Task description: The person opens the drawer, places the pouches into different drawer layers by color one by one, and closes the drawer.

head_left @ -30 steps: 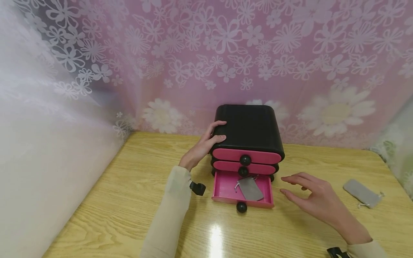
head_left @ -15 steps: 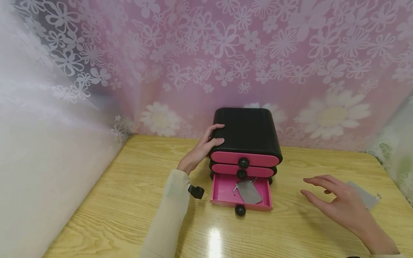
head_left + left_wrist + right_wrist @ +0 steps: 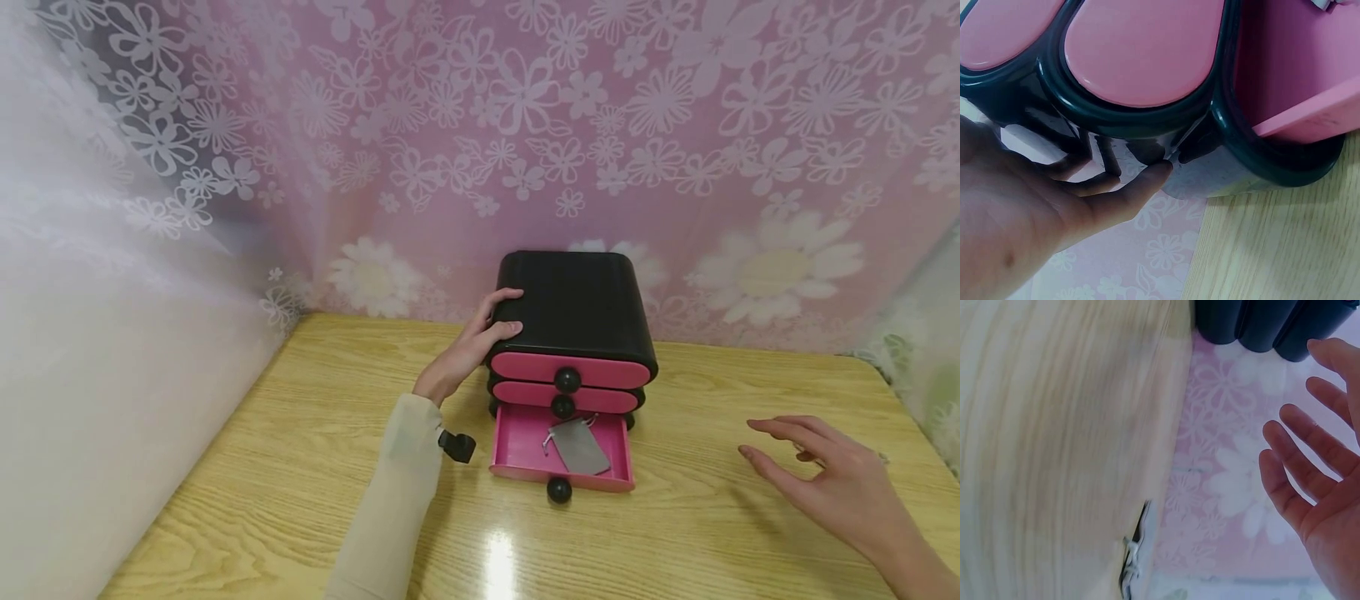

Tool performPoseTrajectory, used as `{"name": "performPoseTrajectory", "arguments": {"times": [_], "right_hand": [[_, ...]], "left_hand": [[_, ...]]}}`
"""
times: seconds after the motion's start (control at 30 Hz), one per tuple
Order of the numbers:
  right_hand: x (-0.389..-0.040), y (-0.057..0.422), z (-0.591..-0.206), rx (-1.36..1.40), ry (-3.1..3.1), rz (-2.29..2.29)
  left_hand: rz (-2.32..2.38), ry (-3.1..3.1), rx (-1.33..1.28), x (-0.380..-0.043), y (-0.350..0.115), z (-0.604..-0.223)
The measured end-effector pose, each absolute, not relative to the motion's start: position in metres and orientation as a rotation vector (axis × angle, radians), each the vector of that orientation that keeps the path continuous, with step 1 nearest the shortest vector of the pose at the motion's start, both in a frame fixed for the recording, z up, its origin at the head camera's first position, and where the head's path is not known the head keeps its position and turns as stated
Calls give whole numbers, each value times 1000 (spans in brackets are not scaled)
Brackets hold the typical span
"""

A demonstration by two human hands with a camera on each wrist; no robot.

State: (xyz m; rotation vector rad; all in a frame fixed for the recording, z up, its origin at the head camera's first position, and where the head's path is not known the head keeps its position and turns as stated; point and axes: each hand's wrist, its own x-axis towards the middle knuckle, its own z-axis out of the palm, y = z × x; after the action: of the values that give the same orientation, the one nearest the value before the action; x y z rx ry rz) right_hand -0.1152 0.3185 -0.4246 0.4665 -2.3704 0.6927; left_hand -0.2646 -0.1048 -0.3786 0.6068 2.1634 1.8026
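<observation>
A black mini chest of drawers (image 3: 573,300) with pink fronts stands on the table, its bottom drawer (image 3: 513,442) pulled out. Inside that drawer lies a grey drawstring pouch (image 3: 581,447). My left hand (image 3: 468,346) rests against the chest's left side, thumb and a finger over the top edge; in the left wrist view, its other fingers (image 3: 1129,197) touch the side wall, fairly straight. Off to the right, my right hand (image 3: 840,479) hovers above the table with spread fingers and holds nothing. Beneath it, a second grey pouch (image 3: 1138,550) is mostly hidden in the head view.
The wooden table (image 3: 300,467) reaches the pink floral curtain (image 3: 450,167) behind the chest. Black round knobs (image 3: 558,490) stick out from the drawer fronts. A pale sheet (image 3: 135,333) hangs along the left side.
My right hand has moved away from the open drawer to the right, now covering most of the second pouch. My left hand stays on the chest, and the drawer and its pouch look the same.
</observation>
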Motion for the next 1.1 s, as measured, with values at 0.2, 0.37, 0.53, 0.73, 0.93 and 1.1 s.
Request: {"name": "performPoseTrajectory", "arguments": {"times": [0.2,0.37,0.53,0.73,0.93,1.1], "right_hand": [[-117,331,-428,434,-2353,654],[-119,342,-434,389,-2372,618],[-118,351,-437,330,-2391,638],[-116,361,-439,279,-2410,646],[-114,370,-439,161,-2474,679],[-114,377,-441,113,-2510,686]], "left_hand": [[1810,2162,612,-264,-104,-377],[1801,2169,608,-264,-104,-377],[1801,2162,600,-266,-104,-378],[1800,2156,594,-266,-104,-378],[1800,2159,603,-265,-104,-378],[1801,2162,601,-265,-105,-379]]}}
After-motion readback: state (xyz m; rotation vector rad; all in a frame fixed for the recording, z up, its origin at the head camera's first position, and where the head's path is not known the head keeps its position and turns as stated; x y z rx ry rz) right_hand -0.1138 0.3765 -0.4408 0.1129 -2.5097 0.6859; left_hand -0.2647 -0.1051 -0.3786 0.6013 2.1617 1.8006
